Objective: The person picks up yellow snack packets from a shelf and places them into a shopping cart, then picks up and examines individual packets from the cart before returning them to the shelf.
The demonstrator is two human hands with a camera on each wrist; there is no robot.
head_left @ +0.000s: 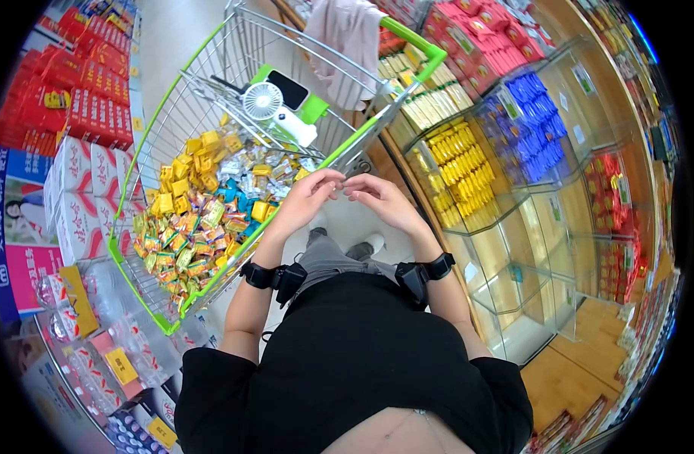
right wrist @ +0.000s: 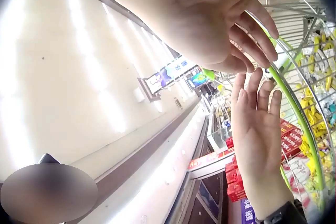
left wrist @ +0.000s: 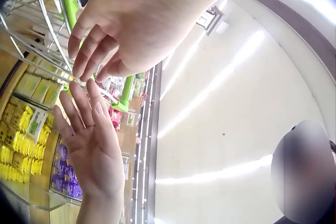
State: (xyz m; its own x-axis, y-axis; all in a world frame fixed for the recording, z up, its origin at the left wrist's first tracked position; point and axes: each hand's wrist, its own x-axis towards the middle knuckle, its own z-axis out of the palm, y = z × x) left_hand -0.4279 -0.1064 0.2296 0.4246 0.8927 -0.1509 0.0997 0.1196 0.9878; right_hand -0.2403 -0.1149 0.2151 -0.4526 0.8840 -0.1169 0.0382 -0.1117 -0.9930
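My left hand [head_left: 309, 200] and right hand [head_left: 385, 202] are held in front of my body, fingertips close together or touching, nothing in either. In the left wrist view the left hand [left wrist: 139, 24] is at the top with fingers loosely bent, the right hand [left wrist: 97, 150] below it, palm showing. In the right wrist view the right hand [right wrist: 210, 24] is above and the left hand [right wrist: 257, 134] below. Just beyond them stands a metal cart with a green rim [head_left: 362, 135], holding many wrapped candies [head_left: 192, 234].
A white fan [head_left: 263, 101] and a phone [head_left: 286, 89] are at the cart's handle end, near a pink cloth [head_left: 343, 45]. Shelf bins with yellow packets [head_left: 457, 163] and blue packets [head_left: 532, 129] line the right; stacked red boxes [head_left: 97, 113] stand left.
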